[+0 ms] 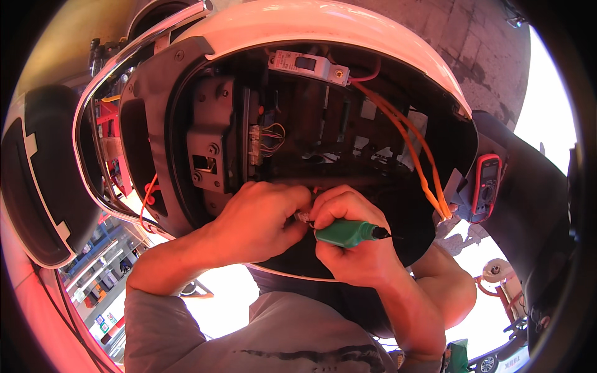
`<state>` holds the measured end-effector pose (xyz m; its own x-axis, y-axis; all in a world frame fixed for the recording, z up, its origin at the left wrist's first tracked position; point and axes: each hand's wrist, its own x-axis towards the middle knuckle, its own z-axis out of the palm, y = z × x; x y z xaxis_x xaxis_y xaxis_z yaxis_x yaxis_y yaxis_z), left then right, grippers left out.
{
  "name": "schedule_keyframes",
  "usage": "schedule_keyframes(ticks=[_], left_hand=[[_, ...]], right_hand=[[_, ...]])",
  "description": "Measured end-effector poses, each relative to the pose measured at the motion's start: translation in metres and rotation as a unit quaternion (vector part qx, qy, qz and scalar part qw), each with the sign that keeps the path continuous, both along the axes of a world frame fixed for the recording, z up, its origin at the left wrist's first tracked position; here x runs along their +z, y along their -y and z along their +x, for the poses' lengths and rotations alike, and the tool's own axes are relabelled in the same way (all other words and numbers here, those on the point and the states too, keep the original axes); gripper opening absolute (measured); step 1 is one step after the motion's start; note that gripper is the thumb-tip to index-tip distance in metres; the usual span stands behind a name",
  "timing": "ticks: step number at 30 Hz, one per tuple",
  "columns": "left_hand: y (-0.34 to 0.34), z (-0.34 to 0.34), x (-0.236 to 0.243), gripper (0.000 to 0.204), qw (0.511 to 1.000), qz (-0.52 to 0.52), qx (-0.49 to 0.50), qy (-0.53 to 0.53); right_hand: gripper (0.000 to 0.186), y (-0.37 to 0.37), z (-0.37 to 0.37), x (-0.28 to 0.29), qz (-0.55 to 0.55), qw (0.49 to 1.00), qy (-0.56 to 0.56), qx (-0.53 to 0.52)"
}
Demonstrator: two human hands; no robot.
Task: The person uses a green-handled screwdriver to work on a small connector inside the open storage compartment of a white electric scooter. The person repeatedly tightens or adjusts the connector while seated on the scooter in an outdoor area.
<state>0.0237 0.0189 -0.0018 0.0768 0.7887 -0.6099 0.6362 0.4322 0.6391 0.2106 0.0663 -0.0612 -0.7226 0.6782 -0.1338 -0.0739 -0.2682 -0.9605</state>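
Grey ground (429, 28) marked with straight joints stretches across the upper right, and a plain yellowish surface (56, 50), wall or floor I cannot tell, fills the upper left. At the lower left stand shelves (93, 267) crowded with small, colourful goods too blurred to make out. A pale vehicle (515, 362) sits at the lower right edge. Strong daylight burns patches white, and a reddish tint colours much of the scene
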Motion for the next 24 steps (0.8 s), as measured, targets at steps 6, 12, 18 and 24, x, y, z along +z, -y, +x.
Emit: schedule_keyframes(ticks=[6, 12, 18, 24], left_hand=[[0.0008, -0.0002, 0.0005, 0.014, 1.000, 0.000, -0.007, 0.004], [-0.0008, -0.0012, 0.0029, 0.015, 1.000, -0.009, -0.018, 0.008], [0.0008, -0.0009, 0.0005, 0.015, 1.000, 0.001, -0.021, 0.006], [0.0015, -0.0013, -0.0005, 0.016, 1.000, -0.007, -0.011, 0.013]], right_hand=[[0.031, 0.0004, 0.0009, 0.0005, -0.013, 1.000, 0.009, 0.011], [0.032, 0.0012, -0.0006, 0.0001, 0.004, 1.000, 0.005, 0.006], [0.033, 0.0007, -0.0007, -0.0003, 0.016, 1.000, 0.001, 0.002], [0.032, -0.0001, -0.0007, 0.0010, 0.016, 1.000, -0.005, -0.003]])
